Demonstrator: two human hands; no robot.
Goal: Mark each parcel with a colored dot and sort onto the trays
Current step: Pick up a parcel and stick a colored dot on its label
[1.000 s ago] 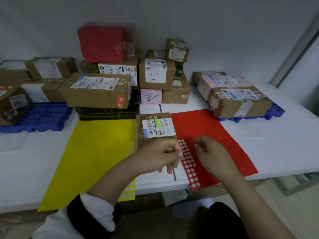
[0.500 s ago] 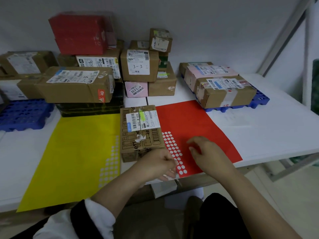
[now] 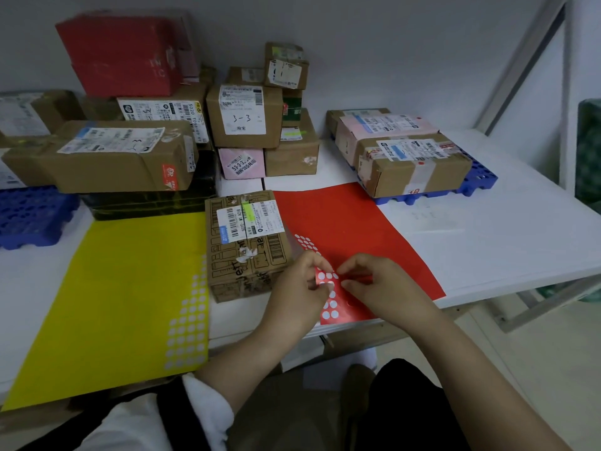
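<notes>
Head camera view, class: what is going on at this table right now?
A person works at the red sticker sheet: the left hand pinches its lifted near edge while the right hand pinches it alongside. A brown parcel waits beside it, next to the yellow sheet. Other boxes sit on a blue tray.

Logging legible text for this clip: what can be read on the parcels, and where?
"3-3": handwritten on the white label of the brown box in the middle stack.
"53-3-3": start of the label on the pink box; rest blurred.
"5020": label edge of the carton under the red box.
All other shipping labels, including that on the near parcel: too small or blurred.
</notes>
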